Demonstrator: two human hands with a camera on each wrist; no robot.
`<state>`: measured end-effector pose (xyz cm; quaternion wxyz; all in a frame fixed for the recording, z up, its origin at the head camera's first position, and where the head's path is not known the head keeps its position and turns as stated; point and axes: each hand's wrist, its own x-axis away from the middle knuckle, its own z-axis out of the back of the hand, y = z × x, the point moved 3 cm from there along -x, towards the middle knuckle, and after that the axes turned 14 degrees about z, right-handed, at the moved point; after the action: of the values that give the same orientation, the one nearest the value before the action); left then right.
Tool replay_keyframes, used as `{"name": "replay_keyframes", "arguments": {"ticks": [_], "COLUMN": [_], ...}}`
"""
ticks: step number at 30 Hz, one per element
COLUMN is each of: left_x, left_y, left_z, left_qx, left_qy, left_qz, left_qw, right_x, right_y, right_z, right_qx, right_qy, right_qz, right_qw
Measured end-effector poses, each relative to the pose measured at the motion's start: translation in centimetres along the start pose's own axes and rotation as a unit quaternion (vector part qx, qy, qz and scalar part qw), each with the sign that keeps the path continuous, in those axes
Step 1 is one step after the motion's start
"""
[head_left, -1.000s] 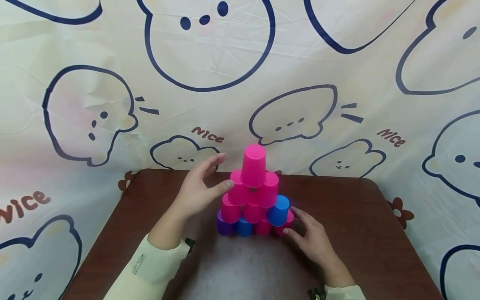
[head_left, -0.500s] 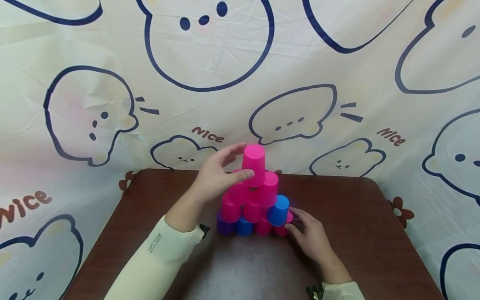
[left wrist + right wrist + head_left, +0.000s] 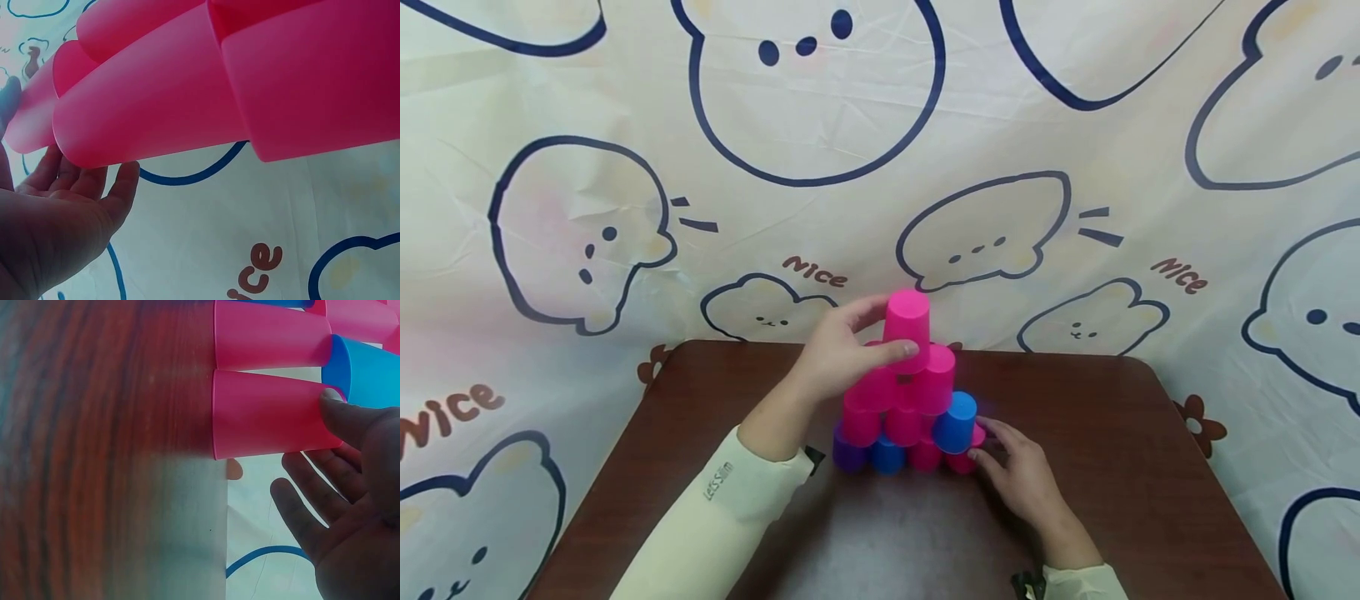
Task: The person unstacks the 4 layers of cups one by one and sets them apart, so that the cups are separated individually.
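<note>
Pink top cup (image 3: 907, 321) pinched by left grip (image 3: 837, 354); right grip (image 3: 1024, 477) pinches bottom-right cup (image 3: 272, 415).

Soft glare pales the tabletop (image 3: 887, 542) at its near middle (grain blurry from the right wrist); left-wrist view dimmer.
</note>
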<state>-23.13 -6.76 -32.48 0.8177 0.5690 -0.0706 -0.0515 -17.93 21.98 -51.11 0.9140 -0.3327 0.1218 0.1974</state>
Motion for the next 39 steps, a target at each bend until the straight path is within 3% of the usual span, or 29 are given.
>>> {"name": "replay_keyframes", "arguments": {"ticks": [9, 16, 20, 28, 39], "left_x": [0.3, 0.9, 1.2, 1.8, 3.3], "left_y": [0.0, -0.1, -0.4, -1.4, -3.7], "left_z": [0.6, 2.1, 3.0, 5.3, 8.6], "left_qx": [0.008, 0.016, 0.01, 0.009, 0.002], "left_qy": [-0.002, 0.004, 0.023, 0.058, 0.118], "left_qz": [0.011, -0.02, -0.033, -0.03, -0.011], "left_qw": [0.9999, 0.9997, 0.9991, 0.9978, 0.993], "right_x": [-0.1, -0.1, 0.0, 0.1, 0.0], "right_y": [0.0, -0.1, 0.0, 0.0, -0.1], "right_z": [0.0, 0.1, 0.0, 0.0, -0.1], "right_qx": [-0.003, 0.002, 0.002, 0.003, 0.002], "right_qy": [-0.005, -0.006, -0.006, -0.01, -0.016], "right_qz": [-0.005, -0.002, -0.001, -0.008, -0.017], "right_qw": [1.0, 1.0, 1.0, 0.9999, 0.9997]}}
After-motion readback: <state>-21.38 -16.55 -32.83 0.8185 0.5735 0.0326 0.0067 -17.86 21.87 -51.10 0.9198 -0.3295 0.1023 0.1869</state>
